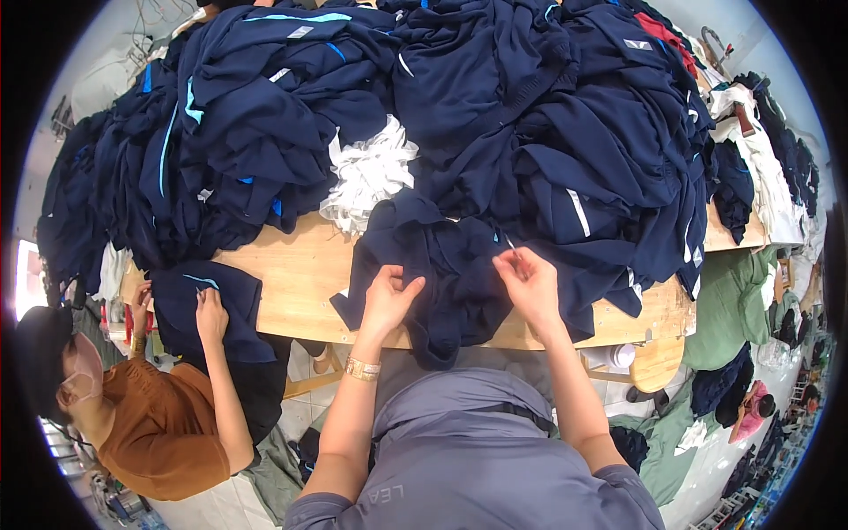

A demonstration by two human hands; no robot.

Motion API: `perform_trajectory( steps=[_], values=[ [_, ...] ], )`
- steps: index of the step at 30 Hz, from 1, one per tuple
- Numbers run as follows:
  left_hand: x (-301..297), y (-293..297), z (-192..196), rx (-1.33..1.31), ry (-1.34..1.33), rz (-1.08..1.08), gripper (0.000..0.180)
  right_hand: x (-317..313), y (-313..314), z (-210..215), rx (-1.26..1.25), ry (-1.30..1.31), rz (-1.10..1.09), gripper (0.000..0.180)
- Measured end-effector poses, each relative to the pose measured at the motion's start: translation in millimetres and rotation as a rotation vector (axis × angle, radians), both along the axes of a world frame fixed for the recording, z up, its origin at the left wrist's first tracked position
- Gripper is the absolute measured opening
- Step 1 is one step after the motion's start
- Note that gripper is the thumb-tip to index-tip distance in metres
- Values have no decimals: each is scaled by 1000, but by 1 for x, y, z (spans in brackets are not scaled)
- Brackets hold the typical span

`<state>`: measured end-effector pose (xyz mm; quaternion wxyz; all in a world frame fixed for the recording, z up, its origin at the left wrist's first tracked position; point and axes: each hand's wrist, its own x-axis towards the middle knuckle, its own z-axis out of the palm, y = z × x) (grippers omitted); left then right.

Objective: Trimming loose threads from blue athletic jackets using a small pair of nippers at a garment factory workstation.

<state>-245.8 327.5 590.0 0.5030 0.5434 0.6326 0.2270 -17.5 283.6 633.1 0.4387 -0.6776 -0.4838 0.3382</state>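
Note:
A navy garment (424,265) lies bunched at the table's near edge, part of it hanging over. My left hand (393,296) is closed on the garment's left part, its thumb and fingers pinching the cloth. At the garment's right side my right hand (532,284) is closed, with thumb and fingertips together. A small, thin, shiny tip pokes up from those fingers; its kind is too small to make out. A bit of light blue trim shows on the cloth just beside it.
Large heaps of navy garments (477,88) cover the far side of the wooden table (296,274). White cloth strips (373,172) lie in a pile between them. At the left, a co-worker (163,415) handles a navy piece (234,305). A stool (658,362) stands beneath the right end.

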Motion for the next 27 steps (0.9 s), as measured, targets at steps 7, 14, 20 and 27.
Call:
perform_trajectory(
  steps=[7,14,20,27],
  values=[
    [-6,1,2,279,-78,138,29,-5,34,0,-217,-365,216,57],
    [-43,16,56,792,230,409,14,26,-17,1,-181,-280,461,35],
    [-79,17,120,1028,270,477,20,70,-30,62,598,-539,-290,16],
    [-69,-1,78,893,667,-48,30,86,-60,15,607,-806,72,21]
  ],
)
